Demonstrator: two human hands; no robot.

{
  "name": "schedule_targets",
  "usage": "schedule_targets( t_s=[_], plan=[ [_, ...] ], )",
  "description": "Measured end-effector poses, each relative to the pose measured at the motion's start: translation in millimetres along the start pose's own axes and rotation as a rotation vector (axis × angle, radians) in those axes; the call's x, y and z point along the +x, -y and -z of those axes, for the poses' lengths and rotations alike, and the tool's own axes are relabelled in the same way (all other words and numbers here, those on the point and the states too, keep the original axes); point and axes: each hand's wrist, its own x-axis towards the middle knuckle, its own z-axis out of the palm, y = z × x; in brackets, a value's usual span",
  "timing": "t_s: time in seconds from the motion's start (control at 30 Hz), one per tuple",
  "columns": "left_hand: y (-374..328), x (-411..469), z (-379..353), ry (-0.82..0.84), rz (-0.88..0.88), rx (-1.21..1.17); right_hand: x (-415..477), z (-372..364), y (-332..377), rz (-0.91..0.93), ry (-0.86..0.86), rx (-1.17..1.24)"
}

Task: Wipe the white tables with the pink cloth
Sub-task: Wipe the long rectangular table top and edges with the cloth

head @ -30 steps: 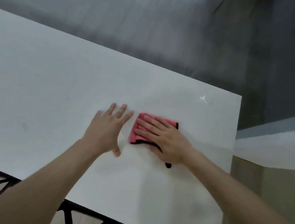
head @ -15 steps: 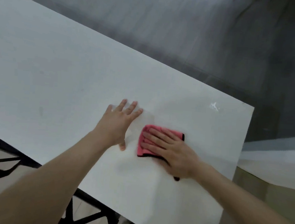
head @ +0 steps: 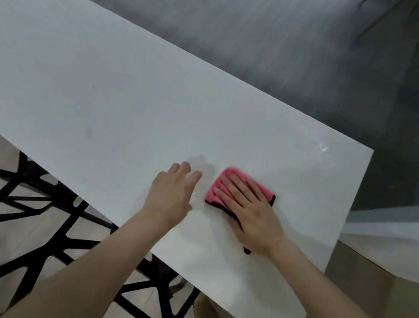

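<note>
Pink cloth (head: 217, 190) soft, light, folded; we judge flat palm pressure best. Right hand (head: 252, 210) grip open, flat on cloth (not clutching). Left hand (head: 172, 193) open, empty, on table (head: 108, 88).

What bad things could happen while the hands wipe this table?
The right hand presses flat on the pink cloth without gripping it, so a fast swipe might leave the cloth behind. The white mark sits near the far corner of the white table, away from the cloth, so it may get missed. The left hand rests on the table and could leave smudges.
</note>
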Motion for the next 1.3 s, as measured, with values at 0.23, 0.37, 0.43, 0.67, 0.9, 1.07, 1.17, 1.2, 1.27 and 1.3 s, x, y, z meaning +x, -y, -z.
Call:
schedule_targets(
  t_s=[0.23,0.37,0.43,0.67,0.9,1.07,1.17,1.2,1.27,1.3],
  plan=[
    [-31.1,-55.4,-21.3,0.080,0.036,-0.037,-23.3,41.3,-75.1,-0.465,-0.087,-0.047],
    [-47.5,-71.9,-33.8,0.140,0.083,-0.063,-32.6,8.6,18.8,-0.404,-0.135,-0.027],
    [-49.7,-71.4,-35.8,0.135,0.102,-0.071,-63.2,-7.2,53.1,-0.073,-0.022,-0.005],
    [-54.2,-68.6,-36.6,0.162,0.125,-0.059,-65.7,39.8,-63.3,-0.285,-0.073,-0.038],
    [-55.2,-64.9,-33.3,0.201,0.127,-0.018,-74.8,-4.7,54.3,-0.085,-0.066,0.026],
    [-54.4,-64.3,-35.6,0.198,0.137,-0.031,-76.4,23.0,-26.0,0.217,0.084,-0.010],
    [-53.4,-63.4,-38.1,0.202,0.163,-0.044,-52.4,47.2,-85.7,-0.283,-0.067,-0.051],
    [-53.5,-62.7,-37.8,0.207,0.169,-0.039,-45.0,44.8,-82.5,-0.414,-0.104,-0.042],
    [-55.1,-61.7,-36.0,0.225,0.179,-0.031,-39.5,30.7,-44.4,-0.489,-0.158,-0.030],
    [-56.0,-61.0,-34.3,0.236,0.183,-0.027,-43.0,22.8,-20.6,-0.401,-0.158,-0.013]
  ],
)
